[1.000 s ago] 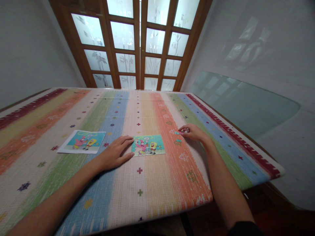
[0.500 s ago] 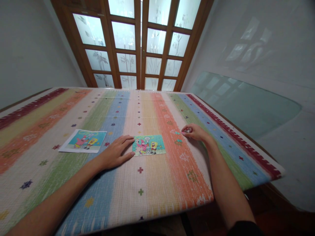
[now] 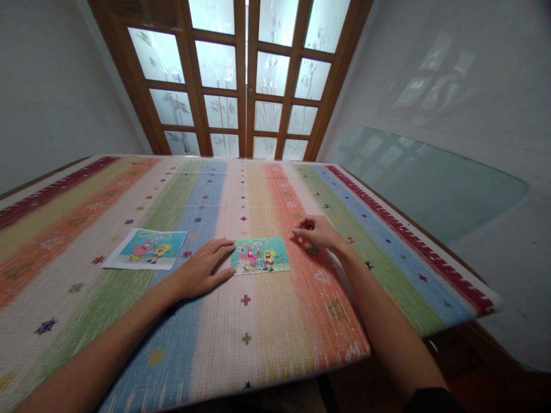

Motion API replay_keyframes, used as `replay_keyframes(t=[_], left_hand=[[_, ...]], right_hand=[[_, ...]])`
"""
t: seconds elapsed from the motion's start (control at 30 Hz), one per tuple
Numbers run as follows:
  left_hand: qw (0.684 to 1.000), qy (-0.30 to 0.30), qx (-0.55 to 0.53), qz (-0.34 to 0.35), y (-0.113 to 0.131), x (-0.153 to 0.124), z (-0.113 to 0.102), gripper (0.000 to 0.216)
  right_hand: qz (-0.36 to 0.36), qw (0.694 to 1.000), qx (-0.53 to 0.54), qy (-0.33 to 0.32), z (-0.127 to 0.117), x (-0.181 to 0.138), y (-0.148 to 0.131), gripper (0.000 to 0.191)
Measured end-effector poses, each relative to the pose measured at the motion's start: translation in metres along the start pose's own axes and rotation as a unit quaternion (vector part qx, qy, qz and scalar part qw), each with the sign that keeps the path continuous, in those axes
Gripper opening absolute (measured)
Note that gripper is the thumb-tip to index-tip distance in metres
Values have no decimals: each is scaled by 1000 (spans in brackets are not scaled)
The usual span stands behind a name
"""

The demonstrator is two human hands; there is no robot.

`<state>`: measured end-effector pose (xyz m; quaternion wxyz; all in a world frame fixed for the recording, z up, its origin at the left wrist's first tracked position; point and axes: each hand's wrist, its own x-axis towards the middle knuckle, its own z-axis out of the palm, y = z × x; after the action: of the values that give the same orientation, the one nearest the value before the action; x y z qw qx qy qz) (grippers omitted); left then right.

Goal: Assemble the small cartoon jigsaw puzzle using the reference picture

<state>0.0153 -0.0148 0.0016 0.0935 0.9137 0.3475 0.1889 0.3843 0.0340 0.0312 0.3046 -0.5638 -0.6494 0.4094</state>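
Bare forearms, dark right sleeve (image 3: 433,398)

Right hand (image 3: 317,232): whether its fingertips pinch a piece is too small to tell. Jigsaw puzzle (image 3: 260,256): individual pieces blurred. Tabletop (image 3: 275,321): left edge and near-left corner cut off.

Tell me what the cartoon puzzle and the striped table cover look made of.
Puzzle: printed cardboard by the look, flat with faint cut lines between pieces; slightly glossy, though hard to confirm. Table cover: coarse woven cloth, matte, with a visible ribbed weave and small stitched-looking motifs.
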Motion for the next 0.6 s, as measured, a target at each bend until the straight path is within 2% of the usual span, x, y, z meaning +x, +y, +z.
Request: replay_keyframes(t=[0.13,0.27,0.4,0.6], left_hand=[[1000,2,5,4,0,0,0,47],[1000,0,7,8,0,-1,0,47],[1000,-4,11,6,1,-1,0,48],[1000,2,11,4,2,0,-1,48]], right_hand=[[-108,989,-53,-84,55,-6,-29,3],[-165,976,-77,-118,87,-18,-44,5],[-213,962,-144,-92,95,-22,-46,6],[-257,946,-188,-55,83,-20,-39,14]])
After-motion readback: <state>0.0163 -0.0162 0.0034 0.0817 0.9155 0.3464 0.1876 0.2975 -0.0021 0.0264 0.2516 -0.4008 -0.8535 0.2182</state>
